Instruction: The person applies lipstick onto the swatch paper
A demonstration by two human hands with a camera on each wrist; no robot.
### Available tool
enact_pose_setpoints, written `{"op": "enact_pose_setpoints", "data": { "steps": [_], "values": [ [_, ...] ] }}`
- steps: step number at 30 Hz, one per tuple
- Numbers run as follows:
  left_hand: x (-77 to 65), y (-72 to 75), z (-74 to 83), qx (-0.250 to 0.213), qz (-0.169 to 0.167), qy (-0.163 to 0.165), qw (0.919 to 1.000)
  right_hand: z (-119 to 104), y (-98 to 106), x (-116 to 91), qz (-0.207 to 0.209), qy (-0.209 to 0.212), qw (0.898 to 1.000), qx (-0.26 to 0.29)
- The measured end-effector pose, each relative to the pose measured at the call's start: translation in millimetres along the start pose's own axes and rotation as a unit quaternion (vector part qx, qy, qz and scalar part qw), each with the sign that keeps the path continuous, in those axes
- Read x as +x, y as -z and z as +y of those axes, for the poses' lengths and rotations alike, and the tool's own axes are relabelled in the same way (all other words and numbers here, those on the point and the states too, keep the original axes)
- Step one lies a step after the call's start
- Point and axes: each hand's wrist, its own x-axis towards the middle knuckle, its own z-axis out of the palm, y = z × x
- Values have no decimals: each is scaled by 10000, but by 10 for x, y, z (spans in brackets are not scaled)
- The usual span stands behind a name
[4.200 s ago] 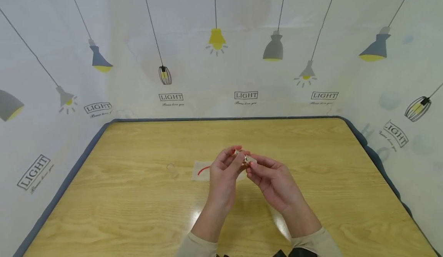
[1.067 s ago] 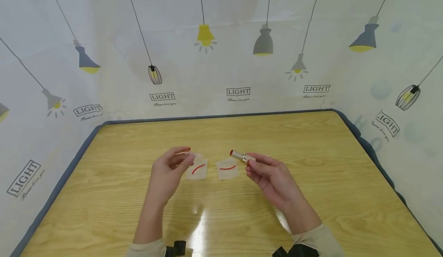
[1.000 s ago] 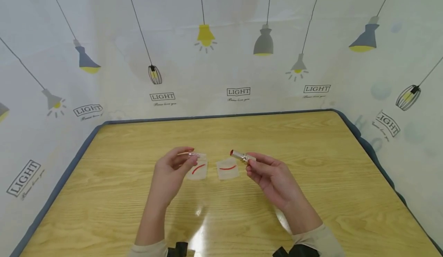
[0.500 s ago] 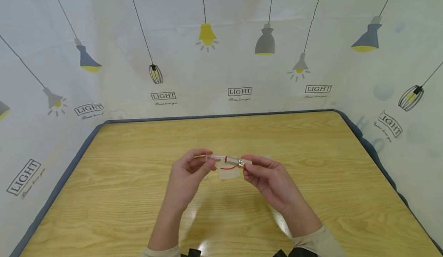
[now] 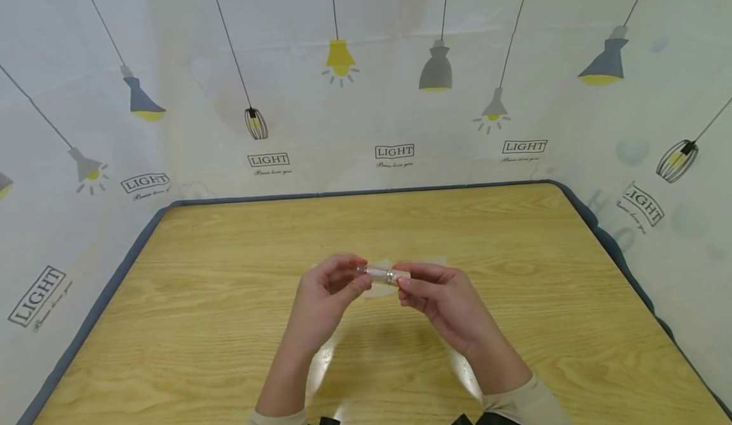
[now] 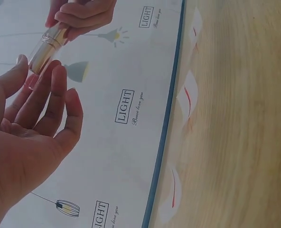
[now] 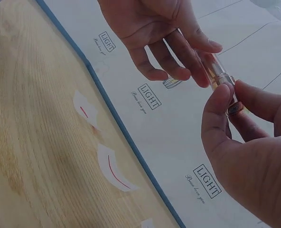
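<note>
Both hands meet over the middle of the table around a slim lipstick (image 5: 377, 274) with a metallic body. My right hand (image 5: 452, 304) pinches its base between thumb and fingers. My left hand (image 5: 323, 301) pinches the clear cap at the other end, its remaining fingers loosely bent. The right wrist view shows the transparent cap (image 7: 208, 61) sitting around the tube's upper part. In the left wrist view the gold-toned tube (image 6: 46, 47) lies inside the clear cap, tilted. Whether the cap is fully seated cannot be told.
Three pale paper pieces with red strokes lie on the wooden table (image 5: 200, 323); the left wrist view shows the middle paper piece (image 6: 188, 99) and a nearer paper piece (image 6: 171, 197). Behind the table stands a wall covering (image 5: 320, 120) printed with lamps.
My left hand has brought the clear cap rightwards onto the lipstick's exposed end. Earlier the two parts were apart. My right hand has stayed almost in place, still gripping the base.
</note>
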Motion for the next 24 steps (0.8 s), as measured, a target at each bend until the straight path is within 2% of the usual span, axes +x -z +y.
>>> {"op": "enact_pose_setpoints", "data": {
  "steps": [8,11,15,17,19,24],
  "values": [
    [29,-128,-39,-402,326,-21,9987,-11,-20,-28,172,86,9998,-88],
    [56,-179,-48,-289,372,-45,9989,-12,-3,-35,351,60,9993,-85],
    [124,-197,-25,-30,233,-79,9997,-22,49,-29,425,85,9988,-240],
    [175,-198,6,52,101,-114,9999,-48,96,-23,380,151,9974,-588],
    [237,-211,50,147,-71,-186,9997,-98,167,-26,327,245,9920,-1198],
    [422,-357,150,638,-545,-496,9952,-298,423,-45,322,394,9602,-2745]
  ]
}}
